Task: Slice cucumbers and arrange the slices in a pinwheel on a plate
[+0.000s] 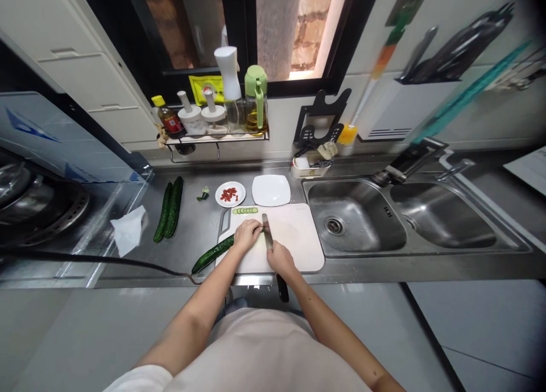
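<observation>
My left hand (pixel 248 234) presses down on a dark green cucumber (pixel 213 254), which lies slantwise across the left part of a white cutting board (pixel 298 238). In my right hand (pixel 281 260) is a kitchen knife (pixel 267 231), its blade pointing away from me close beside my left fingertips. Its black handle sticks out toward me below the hand. A short row of cucumber slices (pixel 245 210) lies at the board's far left. The cucumber's cut end is mostly hidden by my left fingers.
Behind the board stand a white plate (pixel 271 190) and a small plate with red pieces (pixel 230 194). Two whole cucumbers (pixel 173 207) and a crumpled tissue (pixel 128 231) lie to the left. A double sink (pixel 358 215) is at the right. A bottle rack (pixel 217 137) hangs behind.
</observation>
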The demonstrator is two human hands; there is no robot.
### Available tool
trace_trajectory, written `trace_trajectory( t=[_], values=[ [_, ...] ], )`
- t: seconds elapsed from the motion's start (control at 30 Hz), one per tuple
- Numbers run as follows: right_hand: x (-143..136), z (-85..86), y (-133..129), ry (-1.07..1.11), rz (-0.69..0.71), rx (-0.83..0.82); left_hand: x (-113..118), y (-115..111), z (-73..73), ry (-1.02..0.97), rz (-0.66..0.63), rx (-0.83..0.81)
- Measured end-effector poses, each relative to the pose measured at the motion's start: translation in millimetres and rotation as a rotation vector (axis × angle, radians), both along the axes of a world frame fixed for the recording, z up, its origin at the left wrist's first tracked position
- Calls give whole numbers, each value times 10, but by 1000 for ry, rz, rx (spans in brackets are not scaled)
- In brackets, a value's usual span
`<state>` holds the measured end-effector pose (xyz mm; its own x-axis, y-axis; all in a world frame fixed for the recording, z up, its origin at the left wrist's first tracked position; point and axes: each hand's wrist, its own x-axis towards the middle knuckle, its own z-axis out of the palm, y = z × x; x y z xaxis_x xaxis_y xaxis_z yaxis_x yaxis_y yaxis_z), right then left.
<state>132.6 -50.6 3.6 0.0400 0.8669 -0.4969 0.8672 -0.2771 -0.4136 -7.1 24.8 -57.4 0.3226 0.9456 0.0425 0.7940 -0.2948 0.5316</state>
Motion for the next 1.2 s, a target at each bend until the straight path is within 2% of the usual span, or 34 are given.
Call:
trace_trajectory(
  t=[0.37,0.8,1.2],
  values=[
    [22,16,-105,-24,24,-45,-3,7,-12,-5,-5,9],
    [-1,2,27,-4,20,-16,0,2,17,-8,-6,-2],
    [25,-4,-119,-16,34,-62,-6,4,-2,-16,-14,5]
  ],
)
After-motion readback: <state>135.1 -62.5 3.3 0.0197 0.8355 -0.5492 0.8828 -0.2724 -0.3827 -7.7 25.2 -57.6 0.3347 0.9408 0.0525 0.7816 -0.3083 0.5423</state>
